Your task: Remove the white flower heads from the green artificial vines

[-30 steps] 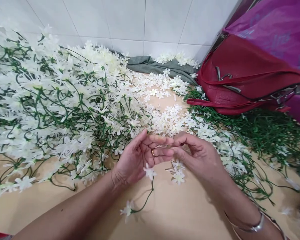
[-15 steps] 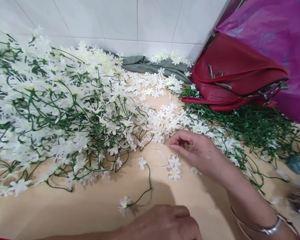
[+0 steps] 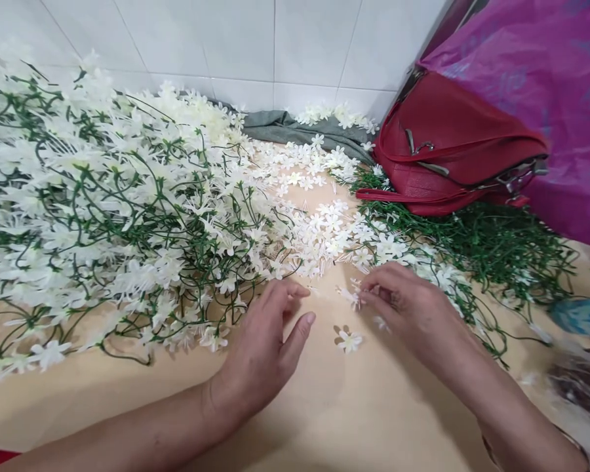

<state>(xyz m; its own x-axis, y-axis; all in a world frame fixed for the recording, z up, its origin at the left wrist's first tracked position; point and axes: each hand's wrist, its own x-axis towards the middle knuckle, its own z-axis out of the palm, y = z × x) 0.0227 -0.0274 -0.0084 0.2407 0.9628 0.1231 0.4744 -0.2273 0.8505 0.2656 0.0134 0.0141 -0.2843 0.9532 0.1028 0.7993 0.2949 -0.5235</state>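
My right hand (image 3: pixel 415 311) is closed in a pinch on a small white artificial flower (image 3: pixel 350 296), just above the table. Nearer to me, a loose white flower head (image 3: pixel 349 341) lies on the table. My left hand (image 3: pixel 263 351) hovers left of it with thumb and fingers apart and nothing in them. Beside the left hand spreads a large heap of white flowers on green stems (image 3: pixel 142 210). Beyond both hands lies a patch of loose white flower heads (image 3: pixel 327 226) without stems.
Bare green stems (image 3: pixel 491 246) lie at the right, partly under a red handbag (image 3: pixel 462 147). A purple plastic bag (image 3: pixel 565 111) stands behind it. Grey-green cloth (image 3: pixel 309 133) runs along the white tiled wall (image 3: pixel 240 46). A blue item (image 3: pixel 583 316) and clear plastic wrapping (image 3: pixel 580 387) sit at the right edge.
The two-flowered green stem is gone from the table in front of me. My left hand pulled back, then came forward beside the heap. My right hand has taken hold of a loose white flower.
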